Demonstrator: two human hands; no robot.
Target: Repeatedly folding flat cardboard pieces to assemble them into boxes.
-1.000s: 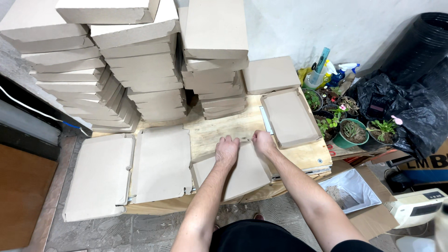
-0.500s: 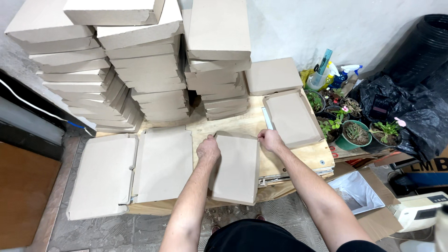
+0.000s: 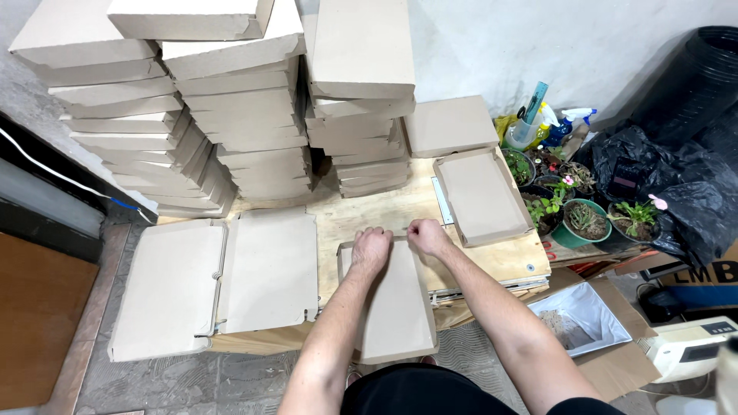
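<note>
Far to the left of the left hand (image 3: 371,250), two flat cardboard blanks (image 3: 219,280) lie side by side on the plywood worktop (image 3: 361,215), the nearer one just beside that hand's forearm. Beyond them and beyond both hands, tall stacks of folded cardboard boxes (image 3: 231,100) stand against the wall. The left hand is curled shut, its fingers gripping the far edge of a flat cardboard piece (image 3: 392,307) that lies lengthwise under both forearms, its near end hanging past the worktop's edge toward the person. Just to the right, nearly touching the left, the right hand (image 3: 427,234) is likewise closed, pinching the same far edge at its right corner. Beyond and to the right of the right hand sits an open shallow box tray (image 3: 480,196), with a closed box (image 3: 450,124) farther off behind it. Further right of that hand, small potted plants (image 3: 584,219) and spray bottles (image 3: 550,123) crowd beside black plastic bags (image 3: 661,184), and below them an open carton (image 3: 584,323) holds a white liner.
</note>
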